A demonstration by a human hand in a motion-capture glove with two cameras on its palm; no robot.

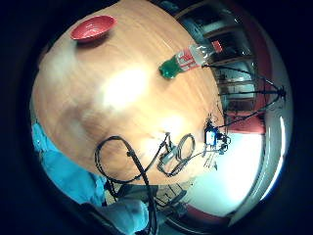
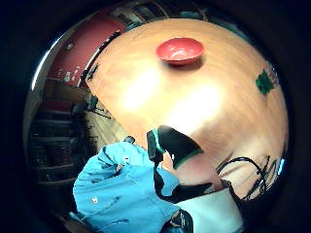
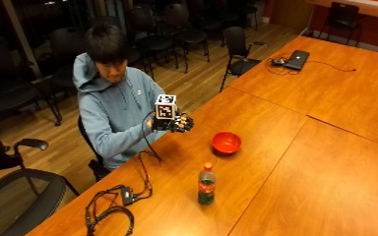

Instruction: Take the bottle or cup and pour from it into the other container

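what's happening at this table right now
A person sits at the wooden table with the gloved right hand raised above it, holding nothing. A bottle with an orange cap and green drink in the bottom stands upright, untouched. A red bowl sits apart from it, closer to the hand. No grip has been taken and no pouring has started.

We see a person in a light blue-grey hooded sweatshirt (image 3: 113, 115), its hood lying behind the neck and a small pale mark on the chest. The long sleeves (image 3: 120, 142) reach down to the wrists. The right hand (image 3: 174, 124) wears a black glove; in the thumb-side palm view its cuff carries a thin green edge.
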